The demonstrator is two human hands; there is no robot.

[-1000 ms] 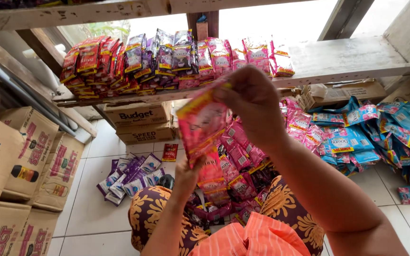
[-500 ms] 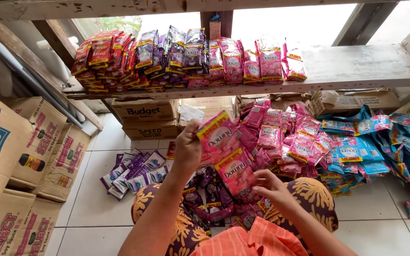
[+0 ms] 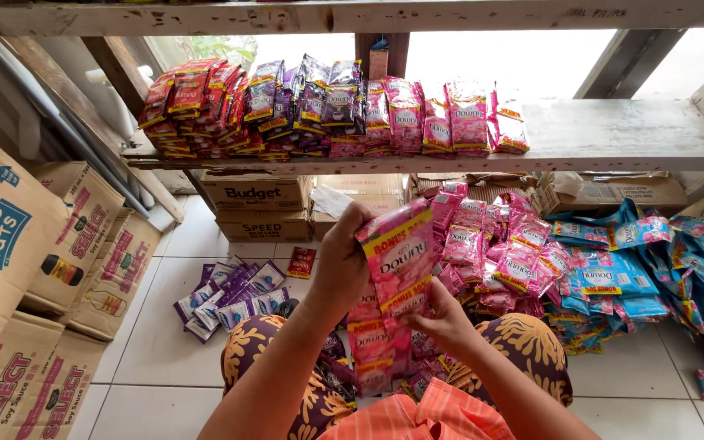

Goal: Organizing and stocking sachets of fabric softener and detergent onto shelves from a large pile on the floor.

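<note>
My left hand (image 3: 341,262) grips the top of a hanging strip of pink sachets (image 3: 393,277) in front of me. My right hand (image 3: 447,319) pinches the same strip lower down, from the right. The strip trails down to my lap, where more pink and purple sachets lie on my patterned trousers (image 3: 531,350). On the wooden shelf (image 3: 613,134) above, rows of red, purple and pink sachets (image 3: 327,106) stand side by side.
A heap of pink sachets (image 3: 499,244) and blue sachets (image 3: 662,261) lies on the tiled floor at right. Purple sachets (image 3: 234,295) lie at left. Cardboard boxes (image 3: 50,261) are stacked along the left wall and others (image 3: 254,200) under the shelf.
My right hand came down from the strip's top to my lap, then rose to pinch the strip's lower part. My left hand now holds the top of the strip.
</note>
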